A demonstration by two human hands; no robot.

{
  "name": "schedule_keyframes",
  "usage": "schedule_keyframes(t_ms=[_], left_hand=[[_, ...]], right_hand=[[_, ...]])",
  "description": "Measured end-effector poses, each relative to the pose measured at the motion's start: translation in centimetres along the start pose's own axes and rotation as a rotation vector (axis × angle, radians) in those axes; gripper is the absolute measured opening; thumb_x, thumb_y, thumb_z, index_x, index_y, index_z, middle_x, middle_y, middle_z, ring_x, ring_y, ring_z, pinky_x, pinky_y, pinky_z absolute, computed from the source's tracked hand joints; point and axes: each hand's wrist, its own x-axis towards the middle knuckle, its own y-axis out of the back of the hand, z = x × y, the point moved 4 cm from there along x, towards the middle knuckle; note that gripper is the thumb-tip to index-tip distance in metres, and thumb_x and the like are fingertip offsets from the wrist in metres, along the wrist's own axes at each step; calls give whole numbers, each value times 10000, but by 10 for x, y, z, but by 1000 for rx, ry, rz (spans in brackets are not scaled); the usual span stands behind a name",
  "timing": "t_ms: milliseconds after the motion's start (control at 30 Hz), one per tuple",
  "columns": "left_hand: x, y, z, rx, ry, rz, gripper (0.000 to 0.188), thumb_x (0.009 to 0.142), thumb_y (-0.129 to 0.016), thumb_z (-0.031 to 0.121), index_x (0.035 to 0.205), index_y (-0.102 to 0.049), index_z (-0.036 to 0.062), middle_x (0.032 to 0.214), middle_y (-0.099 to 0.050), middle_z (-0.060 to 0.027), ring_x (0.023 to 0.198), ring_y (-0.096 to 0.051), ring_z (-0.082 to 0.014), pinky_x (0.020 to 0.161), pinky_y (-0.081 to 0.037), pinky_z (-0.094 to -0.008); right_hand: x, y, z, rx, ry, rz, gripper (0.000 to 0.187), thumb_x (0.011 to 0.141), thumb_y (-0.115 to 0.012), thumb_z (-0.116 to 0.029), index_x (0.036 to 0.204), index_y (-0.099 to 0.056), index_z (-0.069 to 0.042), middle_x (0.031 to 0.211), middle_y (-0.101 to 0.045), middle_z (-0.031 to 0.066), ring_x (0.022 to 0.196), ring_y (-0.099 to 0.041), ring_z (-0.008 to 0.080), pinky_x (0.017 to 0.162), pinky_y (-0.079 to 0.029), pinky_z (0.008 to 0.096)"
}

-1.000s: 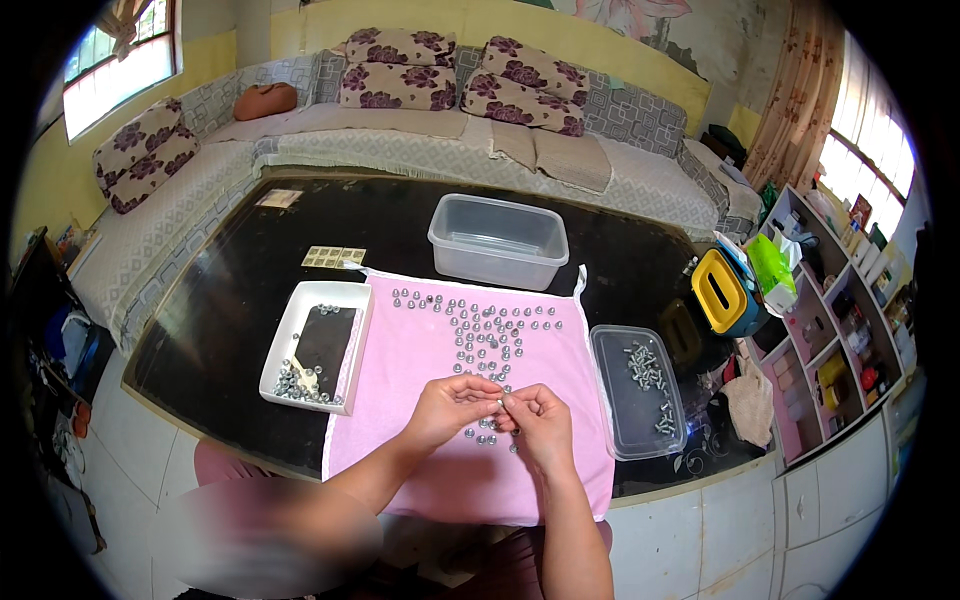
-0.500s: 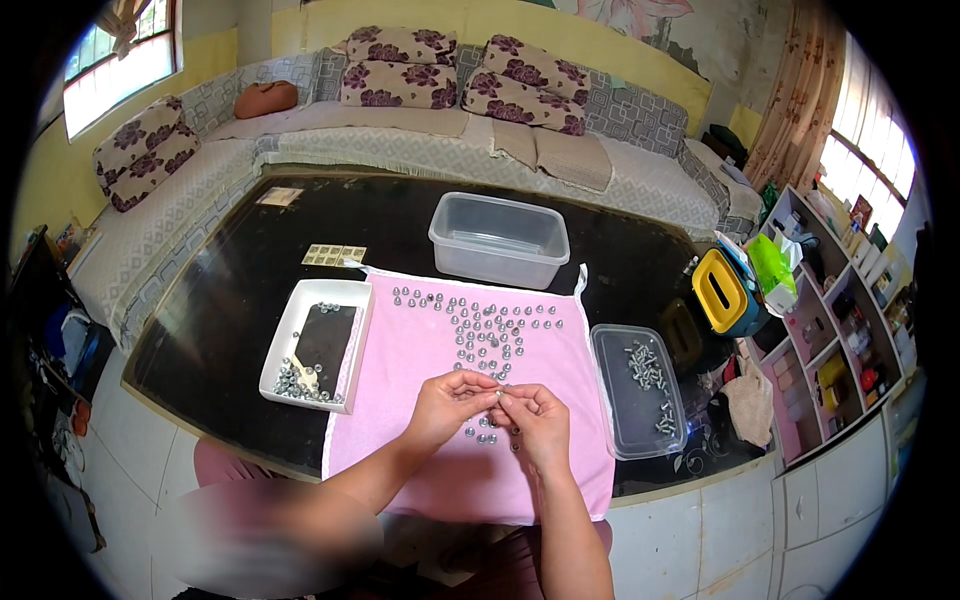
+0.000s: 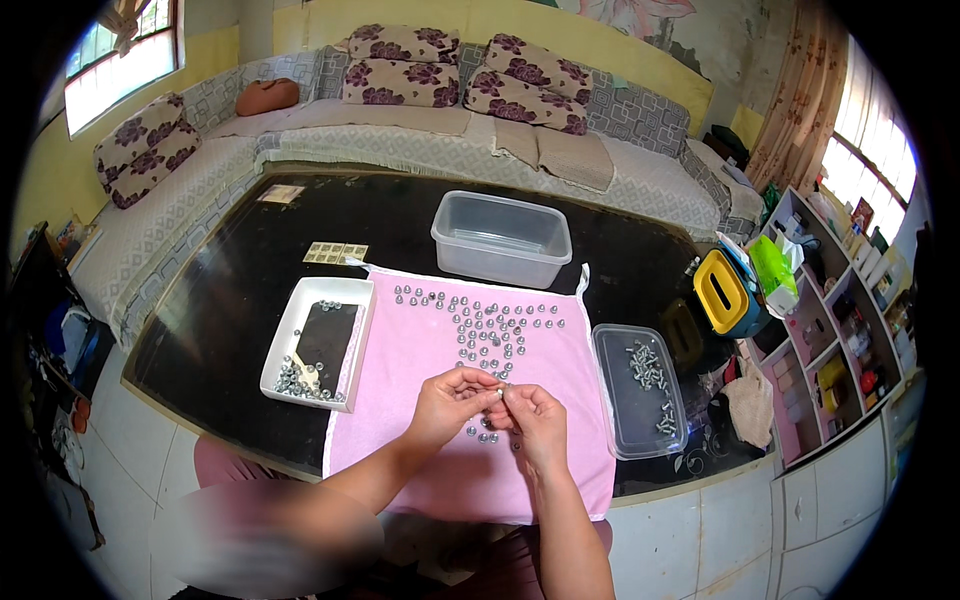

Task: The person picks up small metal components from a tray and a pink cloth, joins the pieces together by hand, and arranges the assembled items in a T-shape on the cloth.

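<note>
Over a pink cloth (image 3: 390,430), my left hand (image 3: 447,405) and my right hand (image 3: 538,415) meet fingertip to fingertip. Both are closed in a pinch around a small metal piece (image 3: 501,392), mostly hidden by the fingers. Rows of small round silvery metal parts (image 3: 487,338) stand on the cloth beyond my hands, and several more lie just below them. To the left, a white box (image 3: 282,325) holds loose nut-like metal parts (image 3: 297,378) and a cream-coloured tool. At the right, a clear plastic lid (image 3: 625,425) carries small bolts (image 3: 647,365).
A clear plastic tub (image 3: 500,262) stands on the dark table (image 3: 220,300) behind the cloth. Near the table's right side are a yellow-and-teal container (image 3: 718,290), a green pack (image 3: 772,265) and a shelf unit (image 3: 830,330). A long sofa (image 3: 420,125) lines the back.
My fingertips have shifted slightly around the small metal piece, and my right hand has turned a little. The whole view has moved a touch; the other things stay in place.
</note>
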Motion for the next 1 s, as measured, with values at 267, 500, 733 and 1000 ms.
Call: schedule_keyframes(t_ms=[267, 500, 733, 1000], left_hand=[[0, -2, -4, -21, -14, -37, 160, 776, -596, -37, 933, -565, -23, 874, -616, -85, 768, -577, -97, 690, -478, -220], [-2, -3, -1, -57, 16, -70, 158, 778, -599, -27, 932, -564, -15, 879, -613, -82, 784, -577, -107, 710, -475, -229], [-1, -2, -1, -60, 19, -67, 145, 778, -583, -46, 916, -554, -11, 896, -613, -112, 823, -590, -143, 755, -489, -257], [-1, -2, -1, -63, 14, -62, 171, 770, -604, -30, 937, -566, -20, 874, -612, -79, 781, -584, -117, 714, -488, -242]], right_hand=[[0, 5, 3, -191, 52, -45, 270, 897, -482, -242, 840, -582, 1, 610, -559, 43, 503, -513, 82, 463, -420, 193], [-2, 4, 1, -246, 29, -93, 322, 904, -461, -270, 773, -584, -3, 553, -532, 30, 457, -474, 74, 432, -392, 197], [-2, 4, 1, -272, 34, -92, 295, 903, -467, -243, 772, -577, -3, 549, -528, 27, 470, -469, 68, 439, -376, 192], [-4, 2, -3, -178, 60, -43, 256, 896, -484, -216, 787, -571, 0, 578, -537, 30, 503, -480, 67, 474, -392, 188]])
